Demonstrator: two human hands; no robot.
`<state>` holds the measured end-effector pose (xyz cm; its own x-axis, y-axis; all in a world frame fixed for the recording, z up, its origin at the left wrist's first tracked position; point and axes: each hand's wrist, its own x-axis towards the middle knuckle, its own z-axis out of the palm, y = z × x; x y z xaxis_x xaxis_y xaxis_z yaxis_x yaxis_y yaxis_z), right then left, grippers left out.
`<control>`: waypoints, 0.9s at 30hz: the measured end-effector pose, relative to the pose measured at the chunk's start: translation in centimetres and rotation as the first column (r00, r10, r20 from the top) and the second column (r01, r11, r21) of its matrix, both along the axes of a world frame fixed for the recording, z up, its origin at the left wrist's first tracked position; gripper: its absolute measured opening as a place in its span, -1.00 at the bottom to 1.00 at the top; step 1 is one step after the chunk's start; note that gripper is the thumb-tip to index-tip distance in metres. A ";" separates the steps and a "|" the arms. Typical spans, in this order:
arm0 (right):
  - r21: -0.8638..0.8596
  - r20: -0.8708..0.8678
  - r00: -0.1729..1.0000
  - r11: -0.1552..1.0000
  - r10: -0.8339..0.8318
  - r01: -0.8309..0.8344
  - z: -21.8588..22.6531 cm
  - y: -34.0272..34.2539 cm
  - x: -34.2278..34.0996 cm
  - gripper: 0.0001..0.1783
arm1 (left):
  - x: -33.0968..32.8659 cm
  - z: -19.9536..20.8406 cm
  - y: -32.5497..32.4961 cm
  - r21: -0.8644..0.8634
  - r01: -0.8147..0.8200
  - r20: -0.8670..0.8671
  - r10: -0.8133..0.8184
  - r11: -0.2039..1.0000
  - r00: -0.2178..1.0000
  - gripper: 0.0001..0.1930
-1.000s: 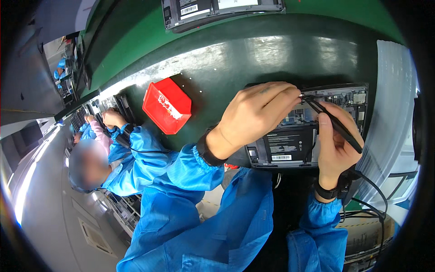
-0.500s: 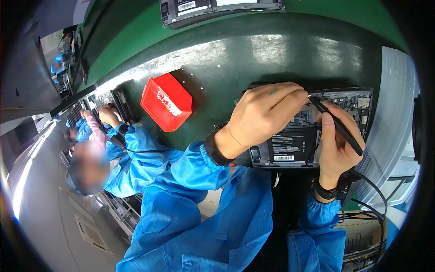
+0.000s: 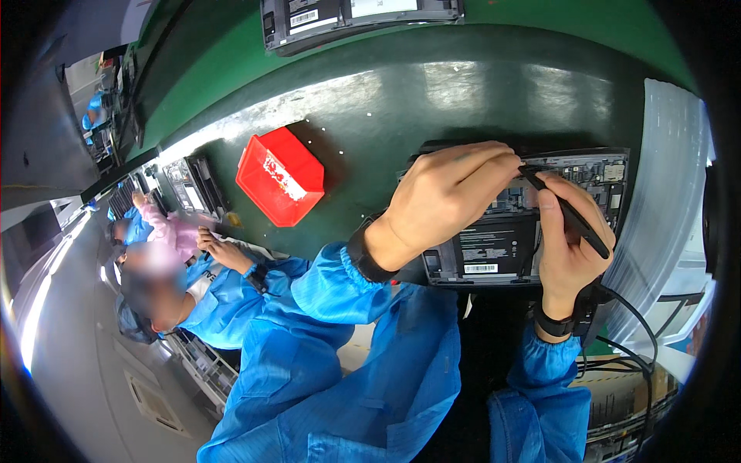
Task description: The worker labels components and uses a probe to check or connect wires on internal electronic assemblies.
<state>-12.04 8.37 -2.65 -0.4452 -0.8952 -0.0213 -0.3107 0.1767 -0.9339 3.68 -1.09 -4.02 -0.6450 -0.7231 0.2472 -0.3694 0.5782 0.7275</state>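
Note:
An opened laptop or tablet (image 3: 445, 265) lies in front of me, its circuit board and black battery (image 3: 492, 245) exposed. My right hand (image 3: 573, 251) grips black tweezers (image 3: 580, 222) slantwise, their tip pointing up and left over the board. Across the device's upper left part reaches my left hand (image 3: 446, 189), its fingers bent and pressed together close to the tweezers' tip. The left fingertips are partly hidden, so whatever they pinch does not show. Both wrists wear black bands.
Left of the device sits a red bin (image 3: 281, 177) with small white bits in it; several white bits lie beside it. Another opened device (image 3: 363, 17) is at the far edge. Clear plastic sheeting (image 3: 665, 193) stands at right. A co-worker's hand (image 3: 224, 253) is at left.
My hands stay almost in place, tweezers still at the board. The co-worker at left has drawn their hands back from the device there, toward their body. The view has shifted slightly.

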 end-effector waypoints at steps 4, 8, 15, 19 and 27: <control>-0.054 0.069 0.996 0.997 -0.049 0.052 -0.1 0.6 0.6 -0.80 | 1.3 0.3 -0.4 -0.002 0.047 0.042 -0.047 0.999 0.998 -0.79; -0.042 0.211 0.976 0.997 -0.048 0.059 0.5 -0.3 1.4 -0.76 | 2.5 2.5 -0.5 -0.015 -0.027 0.190 0.029 1.000 0.981 -0.84; -0.089 0.217 0.972 0.990 -0.087 0.108 0.5 0.8 1.6 -0.75 | 6.6 4.1 -0.8 -0.036 -0.315 0.346 0.308 0.948 0.886 -0.87; -0.087 0.079 0.984 0.982 -0.161 0.167 1.2 2.0 0.5 -0.78 | 8.3 3.5 0.2 -0.009 -0.462 0.432 0.420 0.887 0.798 -0.82; 0.015 0.203 0.967 0.988 -0.153 0.153 0.1 2.8 1.1 -0.79 | 3.3 3.0 1.6 -0.019 -0.257 0.125 0.257 0.966 0.958 -0.76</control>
<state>-10.91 11.22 -2.53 -0.5630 -0.8170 -0.1247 -0.0836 0.2064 -0.9749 6.97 0.53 -1.05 -0.4637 -0.8679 0.1784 -0.5941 0.4539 0.6641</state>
